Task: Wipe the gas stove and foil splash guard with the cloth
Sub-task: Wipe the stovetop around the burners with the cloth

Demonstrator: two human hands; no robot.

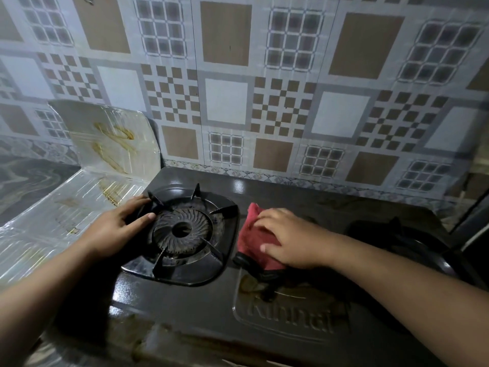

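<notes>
A black gas stove (285, 308) fills the middle of the view. My right hand (288, 238) presses flat on a red cloth (251, 234) that lies on the stove top between the two burners. My left hand (120, 226) rests on the left rim of the left burner's pan support (185, 231), fingers curled over a black prong. The foil splash guard (105, 144) stands to the left of the stove, bent, with brown grease stains; its lower panel (53, 221) slopes toward me.
A patterned tile wall (264, 88) rises right behind the stove. The right burner (397, 234) sits dark at the far right, partly behind my forearm. A marbled counter (23, 186) shows at the left, beyond the foil.
</notes>
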